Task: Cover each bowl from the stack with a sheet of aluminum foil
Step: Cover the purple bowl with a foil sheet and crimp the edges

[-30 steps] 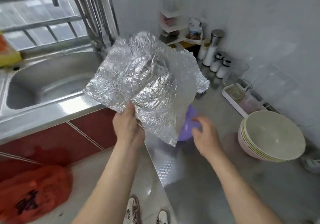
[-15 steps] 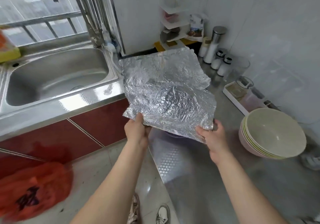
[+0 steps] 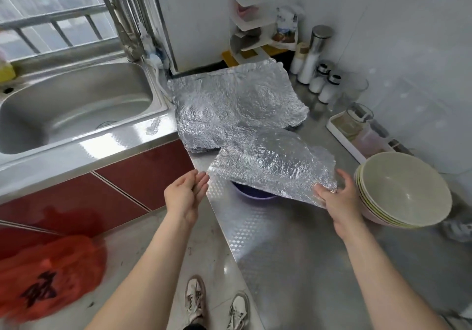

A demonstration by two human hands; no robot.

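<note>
Head view: right hand [image 3: 337, 199] pinches crinkled foil sheet [image 3: 275, 163] tilted over purple bowl [image 3: 251, 194]; left hand [image 3: 185, 194] relaxed, holding nothing.

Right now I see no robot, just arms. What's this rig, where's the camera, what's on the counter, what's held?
There is no machine: a person works with bare hands. The single picture comes from a wide-angle camera on their head, looking forward and down, so the arms enter from the bottom. The right hand pinches the near edge of a foil sheet slanting over a purple bowl on the steel counter; that is the only grip. The left hand is open beside the sheet's near left corner, holding nothing. To the right stands a stack of bowls, uncovered. Behind, more crumpled foil drapes over rounded shapes; what is under it is hidden. A sink is on the left, and seasoning jars stand along the back wall.
</note>
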